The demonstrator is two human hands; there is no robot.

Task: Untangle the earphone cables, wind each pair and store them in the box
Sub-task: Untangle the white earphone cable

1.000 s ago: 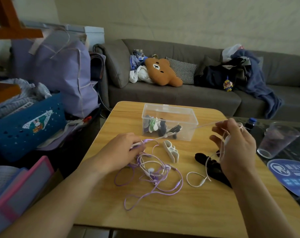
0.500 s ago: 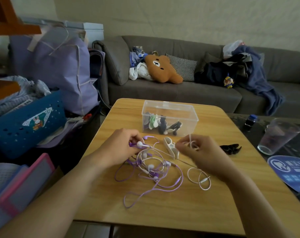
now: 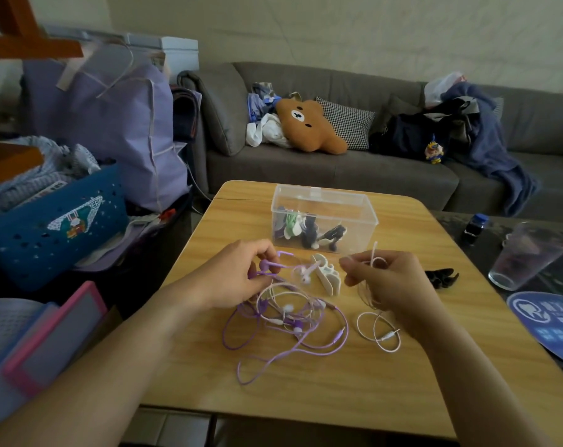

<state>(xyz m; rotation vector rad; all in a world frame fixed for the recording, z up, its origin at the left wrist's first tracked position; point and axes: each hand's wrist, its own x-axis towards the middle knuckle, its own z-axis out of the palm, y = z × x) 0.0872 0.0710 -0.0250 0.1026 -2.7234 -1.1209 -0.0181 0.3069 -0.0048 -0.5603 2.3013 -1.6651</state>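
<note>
Hands (image 3: 238, 279) (image 3: 390, 282) barely moved (black winder (image 3: 441, 276) unshifted).

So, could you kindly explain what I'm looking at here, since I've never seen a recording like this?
There is no machine: a person wears one camera on the head, looking forward and down, so you see their own two bare arms. They sit at a wooden table facing a sofa. The left hand pinches a purple earphone from the tangled purple cables lying on the table. The right hand holds a white cable, whose loops and plug rest on the wood. Between the hands stands a white winder; a black one lies to the right. Behind them is the clear box, open, already holding some wound pairs. A plastic cup stands at far right.
</note>
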